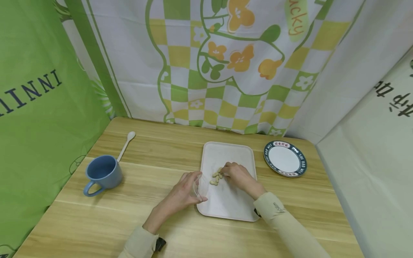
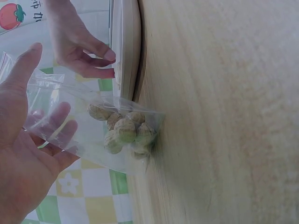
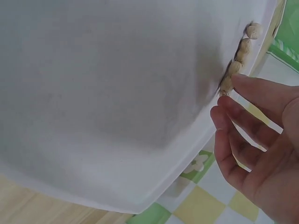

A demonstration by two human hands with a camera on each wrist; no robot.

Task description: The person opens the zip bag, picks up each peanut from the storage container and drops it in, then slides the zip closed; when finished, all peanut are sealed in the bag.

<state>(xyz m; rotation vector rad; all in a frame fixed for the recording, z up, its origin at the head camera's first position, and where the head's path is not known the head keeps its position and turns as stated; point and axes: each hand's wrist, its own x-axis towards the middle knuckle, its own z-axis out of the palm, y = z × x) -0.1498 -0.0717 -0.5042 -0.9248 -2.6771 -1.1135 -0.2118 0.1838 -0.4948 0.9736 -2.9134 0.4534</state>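
Note:
My left hand [image 1: 179, 192] holds the mouth of a clear zip bag [image 2: 79, 133] between thumb and fingers, beside the tray's left edge in the head view. Several round, wrinkled nuts that look like walnuts [image 2: 125, 130] lie in the bottom of the bag. Over the white tray [image 1: 230, 202], my right hand [image 1: 239, 175] pinches a peanut [image 3: 227, 86] between thumb and index finger, low at the tray's surface. More unshelled peanuts [image 1: 214, 182] lie in a small group on the tray, just left of the right fingertips.
A blue mug [image 1: 111, 175] stands at the left of the wooden table [image 1: 155, 150], with a white spoon [image 1: 126, 146] behind it. Right of the tray is a plate [image 1: 284, 159] with a dark patterned rim. Printed curtains [image 1: 219, 96] hang along the table's back and sides.

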